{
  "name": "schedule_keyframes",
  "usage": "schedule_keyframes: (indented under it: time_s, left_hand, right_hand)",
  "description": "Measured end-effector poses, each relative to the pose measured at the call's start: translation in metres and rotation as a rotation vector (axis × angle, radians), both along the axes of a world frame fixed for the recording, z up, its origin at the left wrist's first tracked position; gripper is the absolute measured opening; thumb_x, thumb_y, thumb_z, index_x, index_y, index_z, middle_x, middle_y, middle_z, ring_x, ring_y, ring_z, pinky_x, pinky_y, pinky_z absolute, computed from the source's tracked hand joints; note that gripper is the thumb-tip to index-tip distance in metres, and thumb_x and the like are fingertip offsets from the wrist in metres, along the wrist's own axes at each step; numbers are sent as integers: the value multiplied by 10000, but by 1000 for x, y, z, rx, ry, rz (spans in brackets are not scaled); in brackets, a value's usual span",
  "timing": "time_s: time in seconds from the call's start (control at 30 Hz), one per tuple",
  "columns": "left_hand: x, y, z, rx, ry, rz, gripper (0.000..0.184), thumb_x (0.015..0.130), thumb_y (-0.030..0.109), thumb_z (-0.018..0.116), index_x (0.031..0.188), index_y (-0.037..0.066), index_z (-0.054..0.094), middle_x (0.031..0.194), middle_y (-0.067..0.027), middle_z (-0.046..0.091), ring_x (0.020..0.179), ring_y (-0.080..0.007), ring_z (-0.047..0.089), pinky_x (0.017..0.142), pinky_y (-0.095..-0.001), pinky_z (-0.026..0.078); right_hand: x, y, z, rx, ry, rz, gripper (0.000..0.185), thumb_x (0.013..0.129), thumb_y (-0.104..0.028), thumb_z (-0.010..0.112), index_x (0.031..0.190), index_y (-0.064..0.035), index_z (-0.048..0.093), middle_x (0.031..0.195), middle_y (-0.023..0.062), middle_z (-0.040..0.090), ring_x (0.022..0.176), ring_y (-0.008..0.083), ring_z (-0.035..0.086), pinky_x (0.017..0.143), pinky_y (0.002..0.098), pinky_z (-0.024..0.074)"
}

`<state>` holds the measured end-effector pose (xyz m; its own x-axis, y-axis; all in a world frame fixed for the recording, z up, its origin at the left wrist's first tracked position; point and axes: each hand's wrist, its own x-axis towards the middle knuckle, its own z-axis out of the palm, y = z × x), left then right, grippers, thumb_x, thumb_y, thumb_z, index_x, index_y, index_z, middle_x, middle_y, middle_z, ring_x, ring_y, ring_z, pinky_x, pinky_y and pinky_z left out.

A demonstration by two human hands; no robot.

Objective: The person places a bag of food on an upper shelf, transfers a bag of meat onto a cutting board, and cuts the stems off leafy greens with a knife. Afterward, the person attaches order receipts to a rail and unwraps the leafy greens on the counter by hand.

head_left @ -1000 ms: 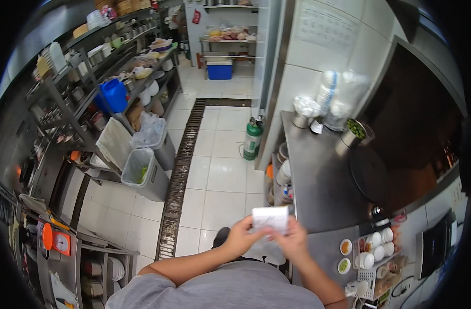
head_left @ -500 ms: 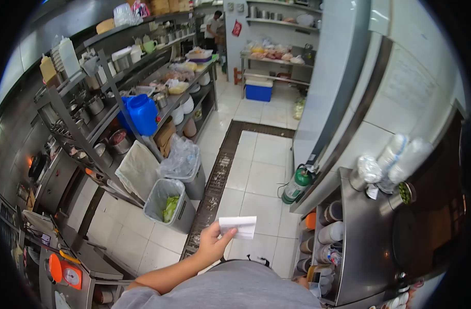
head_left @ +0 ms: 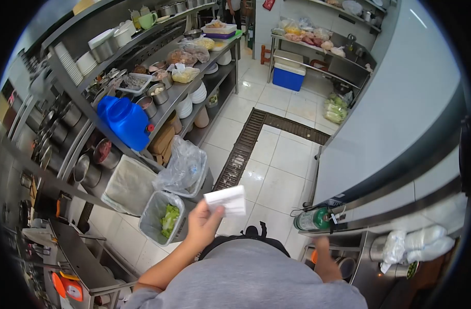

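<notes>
My left hand [head_left: 203, 225] pinches a folded white slip of paper [head_left: 227, 201] between thumb and fingers, held out ahead of my body. My right hand [head_left: 325, 261] hangs low beside the steel counter; motion blurs its fingers, so I cannot see whether they are open or closed. Nothing recognisable shows in it. Beyond the paper, to the left, stands a grey bin [head_left: 147, 222] lined with plastic, with green leaves [head_left: 169, 220] inside.
A steel shelf on the left carries pots, food bags and a blue jug [head_left: 123, 122]. A drain grate [head_left: 244, 149] runs along the tiled floor. At right are a green gas cylinder [head_left: 314, 220] and wrapped stacks. A blue cooler [head_left: 288, 77] and a person stand farther back.
My view has moved forward and turned, bringing the bins and cooler nearer. The paper stays in my left hand, slightly higher in view. My right hand now shows more fully.
</notes>
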<state>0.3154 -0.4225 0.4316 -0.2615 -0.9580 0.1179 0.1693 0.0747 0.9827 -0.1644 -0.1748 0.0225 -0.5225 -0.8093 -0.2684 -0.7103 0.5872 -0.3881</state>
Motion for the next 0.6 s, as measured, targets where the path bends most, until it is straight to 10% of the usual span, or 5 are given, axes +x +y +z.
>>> schedule_keyframes:
  time_s: [0.23,0.4,0.47,0.6]
  left_hand:
    - [51,-147,-46,31,-155,493,662,796,-183,353,1410,40,243,1234,-138,507,964,-175,603,669,-244,515]
    - [55,-298,-60,66,-362,576,700,760,-200,347,1389,105,356,1286,-147,455,976,-225,598,610,-254,533]
    - [27,-377,-28,-103,-525,505,526,695,-182,370,1099,45,619,1100,-133,549,979,-252,589,715,-295,521]
    - [-47,-508,9,-378,-661,216,588,680,-181,420,1181,75,590,1130,-159,553,1000,-323,580,868,-346,465]
  right_hand:
    - [33,-471,209,-384,-112,100,370,774,-372,673,801,-3,651,721,219,618,711,359,609,655,424,466]
    - [74,-605,200,-283,-148,362,308,808,-334,652,813,-26,663,726,211,626,692,358,609,640,410,475]
    - [60,-605,138,-209,-78,523,335,828,-369,614,778,-41,660,737,215,622,709,384,597,649,436,474]
    - [31,-559,101,323,126,642,433,847,-444,551,734,-42,665,830,153,657,784,349,617,695,455,487]
